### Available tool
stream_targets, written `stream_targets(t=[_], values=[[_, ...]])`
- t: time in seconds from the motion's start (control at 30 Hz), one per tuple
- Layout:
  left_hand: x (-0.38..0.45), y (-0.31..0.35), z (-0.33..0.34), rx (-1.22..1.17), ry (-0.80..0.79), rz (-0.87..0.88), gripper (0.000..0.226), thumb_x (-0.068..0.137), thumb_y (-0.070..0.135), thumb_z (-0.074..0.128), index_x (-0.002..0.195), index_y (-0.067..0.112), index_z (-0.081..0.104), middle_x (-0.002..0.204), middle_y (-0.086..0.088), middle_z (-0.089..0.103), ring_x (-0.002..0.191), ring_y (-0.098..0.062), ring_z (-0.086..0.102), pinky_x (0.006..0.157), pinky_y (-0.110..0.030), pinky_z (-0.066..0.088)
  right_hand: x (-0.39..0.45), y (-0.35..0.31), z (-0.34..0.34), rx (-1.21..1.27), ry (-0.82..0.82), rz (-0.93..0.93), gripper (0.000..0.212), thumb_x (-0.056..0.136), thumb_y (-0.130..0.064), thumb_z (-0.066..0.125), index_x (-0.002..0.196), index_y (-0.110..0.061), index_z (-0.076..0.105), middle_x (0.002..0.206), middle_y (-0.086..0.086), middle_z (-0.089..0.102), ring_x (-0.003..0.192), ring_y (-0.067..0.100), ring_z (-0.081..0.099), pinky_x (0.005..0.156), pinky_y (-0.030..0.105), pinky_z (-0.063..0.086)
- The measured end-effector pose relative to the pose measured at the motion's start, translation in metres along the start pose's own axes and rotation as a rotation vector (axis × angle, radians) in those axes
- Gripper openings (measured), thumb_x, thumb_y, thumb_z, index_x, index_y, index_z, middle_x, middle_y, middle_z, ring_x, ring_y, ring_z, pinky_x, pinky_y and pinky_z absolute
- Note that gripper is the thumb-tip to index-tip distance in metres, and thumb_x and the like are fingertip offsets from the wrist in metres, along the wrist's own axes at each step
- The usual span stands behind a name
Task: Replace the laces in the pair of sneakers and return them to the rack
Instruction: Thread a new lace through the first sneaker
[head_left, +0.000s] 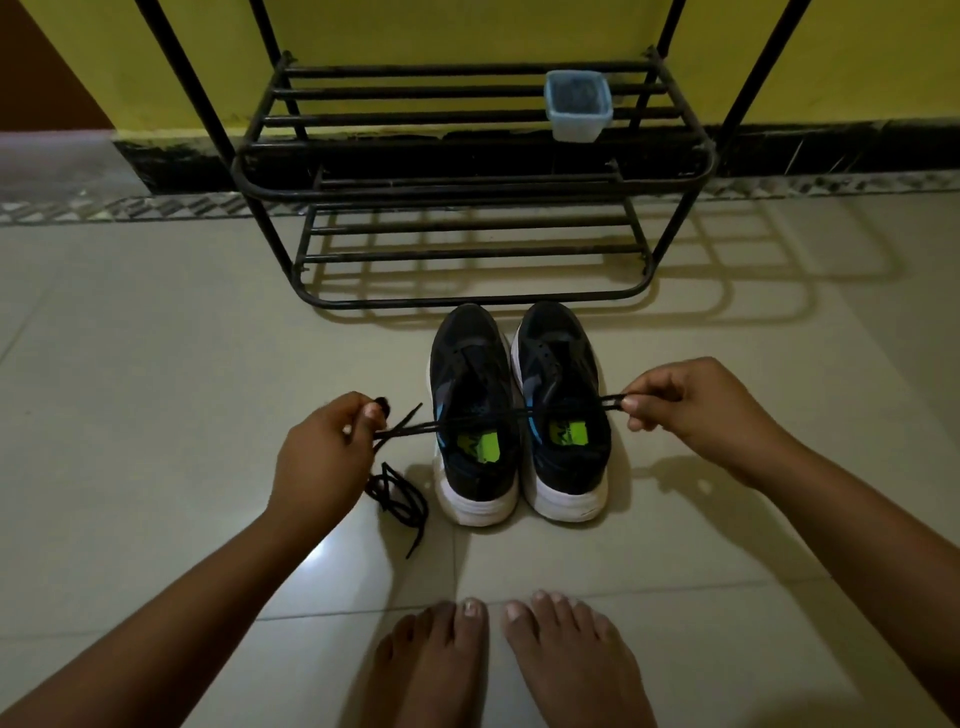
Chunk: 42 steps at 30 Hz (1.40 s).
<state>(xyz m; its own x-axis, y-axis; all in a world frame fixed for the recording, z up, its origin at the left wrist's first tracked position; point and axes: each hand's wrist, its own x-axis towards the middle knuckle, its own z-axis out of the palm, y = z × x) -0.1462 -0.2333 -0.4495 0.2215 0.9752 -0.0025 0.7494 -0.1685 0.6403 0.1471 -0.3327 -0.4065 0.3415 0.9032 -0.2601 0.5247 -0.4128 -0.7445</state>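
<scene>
While the left hand (322, 452) pinches one end of a black lace (519, 413) between thumb and fingers, the rest of that lace runs taut across to the other side — it's stretched right over the openings of both sneakers. A bit of lace tail sticks out past the left fingers, and just below that hand there's a second black lace (397, 499) lying in a loose tangle on the floor (156, 338), close beside the left sneaker's heel.

The left sneaker (470, 415) and the right sneaker (563, 410) sit side by side on the tiles, touching or nearly so, toes pointing at the rack and heels toward the person. Both are dark with white soles and a bright green patch on the insole, and the eyelets look empty, no lacing in them.

The right hand (691, 410) pinches the other end of the taut lace, fingers curled round it, hovering just right of the right sneaker.

Behind the shoes stands the black metal rack (467, 156) against a yellow wall — a small pale blue tub (577, 106) sits near the right end of its upper shelf. The person's bare feet (511, 665) show at the bottom edge of the floor.
</scene>
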Motion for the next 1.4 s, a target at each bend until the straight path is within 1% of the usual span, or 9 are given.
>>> stream_targets(t=[0.2,0.27,0.37,0.47,0.6,0.77,0.87,1.23,1.4], values=[[0.008,0.022,-0.015,-0.257,0.046,0.057,0.029,0.081,0.026,0.054,0.054,0.022,0.062,0.106,0.010,0.063,0.098,0.001,0.056,0.073,-0.015,0.042,0.021,-0.052,0.023,-0.116,-0.181,-0.071,0.006,0.084,-0.014,0.068,0.079,-0.015,0.072,0.066,0.002,0.071,0.066,0.011,0.068,0.070,0.027,0.056],[0.008,0.033,-0.018,-0.485,0.019,0.025,0.040,0.084,0.015,0.050,0.048,0.028,0.063,0.094,0.007,0.071,0.092,0.001,0.062,0.073,-0.011,0.044,0.026,-0.074,0.036,-0.033,-0.135,-0.149,0.007,0.085,-0.015,0.067,0.079,-0.016,0.070,0.066,0.001,0.070,0.068,0.015,0.069,0.074,0.031,0.057],[0.014,0.041,-0.019,-0.789,0.012,-0.059,0.050,0.086,0.002,0.041,0.044,0.023,0.059,0.066,0.003,0.068,0.084,-0.017,0.069,0.080,-0.030,0.050,0.035,-0.106,0.042,0.327,-0.062,-0.236,0.006,0.088,-0.009,0.061,0.089,-0.010,0.067,0.073,0.003,0.069,0.066,0.005,0.067,0.067,0.019,0.053],[0.019,0.048,-0.025,-0.973,0.070,-0.153,0.050,0.096,0.009,0.039,0.050,0.021,0.053,0.056,0.004,0.054,0.058,-0.016,0.061,0.067,-0.033,0.054,0.043,-0.110,0.034,0.562,-0.070,-0.236,0.020,0.090,-0.004,0.058,0.110,-0.006,0.061,0.083,0.007,0.071,0.076,0.007,0.069,0.072,0.020,0.052],[0.027,0.047,-0.031,-0.860,0.171,-0.049,0.029,0.100,0.026,0.041,0.083,0.015,0.062,0.079,0.007,0.063,0.056,-0.007,0.050,0.060,-0.027,0.046,0.044,-0.073,0.033,0.114,-0.062,-0.132,0.027,0.085,-0.016,0.066,0.111,-0.018,0.060,0.084,0.002,0.070,0.087,0.015,0.068,0.091,0.040,0.051],[0.034,0.042,-0.026,-0.753,0.147,0.106,0.016,0.097,0.006,0.046,0.109,0.014,0.054,0.088,0.002,0.067,0.058,-0.008,0.048,0.056,-0.021,0.043,0.020,-0.040,0.056,-0.556,-0.479,-0.132,0.054,0.086,-0.037,0.063,0.136,-0.041,0.042,0.121,0.002,0.051,0.112,0.022,0.053,0.089,0.026,0.040],[0.035,0.046,-0.021,-0.704,0.113,0.115,0.027,0.096,0.006,0.049,0.120,0.019,0.049,0.089,0.001,0.071,0.061,-0.007,0.055,0.058,-0.018,0.047,0.009,-0.029,0.076,-0.794,-0.491,-0.201,0.059,0.090,-0.042,0.056,0.141,-0.047,0.027,0.129,0.011,0.043,0.116,0.031,0.048,0.093,0.032,0.039],[0.039,0.057,0.014,-0.703,-0.080,-0.030,0.009,0.094,0.011,0.052,0.091,0.013,0.061,0.075,0.005,0.069,0.052,0.003,0.053,0.051,-0.011,0.041,-0.018,-0.022,0.082,-0.659,-0.595,-0.198,0.053,0.091,-0.036,0.056,0.138,-0.041,0.030,0.130,0.013,0.039,0.115,0.033,0.048,0.096,0.035,0.043],[0.046,0.061,0.037,-0.663,-0.250,-0.046,0.013,0.089,0.006,0.060,0.097,0.014,0.066,0.082,0.001,0.073,0.080,-0.006,0.069,0.074,-0.017,0.055,-0.023,-0.024,0.080,-0.609,-0.661,-0.214,0.047,0.092,-0.034,0.054,0.134,-0.037,0.032,0.124,0.013,0.041,0.110,0.034,0.050,0.092,0.036,0.043]])
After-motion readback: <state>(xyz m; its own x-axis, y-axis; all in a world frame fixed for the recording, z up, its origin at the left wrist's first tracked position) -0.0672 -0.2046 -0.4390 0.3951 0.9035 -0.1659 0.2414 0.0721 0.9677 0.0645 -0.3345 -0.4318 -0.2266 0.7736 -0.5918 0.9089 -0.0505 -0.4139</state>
